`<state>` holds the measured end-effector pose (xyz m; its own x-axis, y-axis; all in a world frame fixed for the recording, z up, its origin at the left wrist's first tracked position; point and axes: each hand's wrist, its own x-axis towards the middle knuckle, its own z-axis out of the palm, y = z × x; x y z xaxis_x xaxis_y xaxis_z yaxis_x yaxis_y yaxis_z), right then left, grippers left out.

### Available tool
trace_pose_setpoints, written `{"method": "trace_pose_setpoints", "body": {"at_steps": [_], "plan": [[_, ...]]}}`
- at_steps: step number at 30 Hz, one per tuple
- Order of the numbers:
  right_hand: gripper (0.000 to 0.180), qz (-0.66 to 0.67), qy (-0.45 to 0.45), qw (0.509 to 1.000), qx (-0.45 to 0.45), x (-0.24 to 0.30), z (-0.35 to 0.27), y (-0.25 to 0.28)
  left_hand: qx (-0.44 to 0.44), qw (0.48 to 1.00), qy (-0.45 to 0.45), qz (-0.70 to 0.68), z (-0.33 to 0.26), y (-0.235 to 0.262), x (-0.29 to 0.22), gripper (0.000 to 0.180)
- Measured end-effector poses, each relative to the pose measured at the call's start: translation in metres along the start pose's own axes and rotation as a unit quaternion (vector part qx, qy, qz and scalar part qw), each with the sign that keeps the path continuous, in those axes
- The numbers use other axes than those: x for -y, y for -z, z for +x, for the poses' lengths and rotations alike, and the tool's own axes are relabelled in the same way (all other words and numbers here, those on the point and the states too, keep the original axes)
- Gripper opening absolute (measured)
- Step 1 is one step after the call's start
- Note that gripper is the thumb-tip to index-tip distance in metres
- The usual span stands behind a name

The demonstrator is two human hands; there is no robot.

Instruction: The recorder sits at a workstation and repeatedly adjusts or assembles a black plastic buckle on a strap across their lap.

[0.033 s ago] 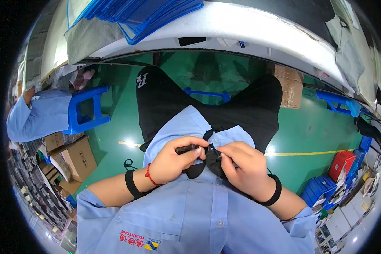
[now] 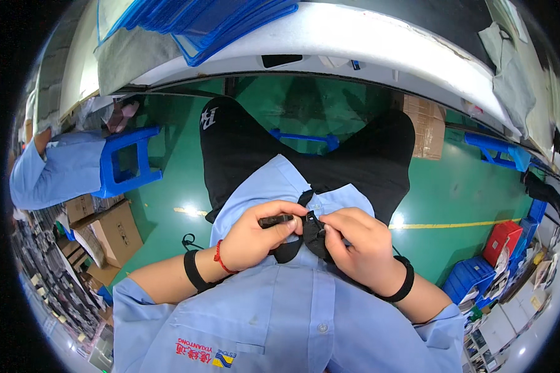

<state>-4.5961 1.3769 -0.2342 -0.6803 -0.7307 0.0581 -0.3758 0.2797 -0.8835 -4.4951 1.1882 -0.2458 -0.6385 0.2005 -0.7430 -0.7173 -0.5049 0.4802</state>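
Observation:
Both hands meet in front of my light blue shirt (image 2: 280,311), just above my lap in black trousers (image 2: 242,149). My left hand (image 2: 255,235) pinches a small dark bar-shaped part (image 2: 275,220) between thumb and fingers. My right hand (image 2: 358,245) grips a piece of black fabric or strap (image 2: 311,235) that hangs between the two hands. The part and the black piece touch where the fingertips meet. A red cord and a black band circle my left wrist; a black band circles my right wrist.
A white curved workbench edge (image 2: 354,43) runs across the top, with blue sheets (image 2: 193,25) on it. A person in light blue sits at left by a blue stool (image 2: 127,161). Cardboard boxes (image 2: 109,233) stand lower left, another box (image 2: 426,127) and blue and red bins (image 2: 501,239) at right. The floor is green.

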Motion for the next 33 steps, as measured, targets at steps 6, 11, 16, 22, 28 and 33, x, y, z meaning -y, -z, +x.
{"method": "trace_pose_setpoints", "body": {"at_steps": [6,11,16,22,28,33], "plan": [[0.020,0.007,-0.019,1.000,0.014,0.007,-0.001,0.001,0.087,0.988,-0.095,0.082,0.008,0.003,0.013,0.033],[0.023,-0.024,0.018,0.999,0.021,0.003,-0.004,0.000,0.076,0.996,-0.044,-0.013,0.004,-0.005,0.001,0.023],[0.030,-0.002,0.071,0.996,0.057,0.000,-0.008,0.001,0.066,0.997,0.028,-0.039,0.000,0.004,-0.001,0.025],[0.032,-0.001,0.106,0.993,0.060,-0.007,-0.014,-0.004,0.061,0.996,-0.063,-0.022,0.002,0.002,0.008,0.026],[0.026,-0.028,0.103,0.990,0.089,-0.003,-0.010,-0.002,0.069,0.994,-0.049,-0.074,0.000,0.001,0.006,0.016],[0.026,-0.068,0.130,0.983,0.113,-0.002,-0.010,-0.002,0.047,0.996,-0.067,-0.027,0.001,0.001,0.013,0.026]]}}
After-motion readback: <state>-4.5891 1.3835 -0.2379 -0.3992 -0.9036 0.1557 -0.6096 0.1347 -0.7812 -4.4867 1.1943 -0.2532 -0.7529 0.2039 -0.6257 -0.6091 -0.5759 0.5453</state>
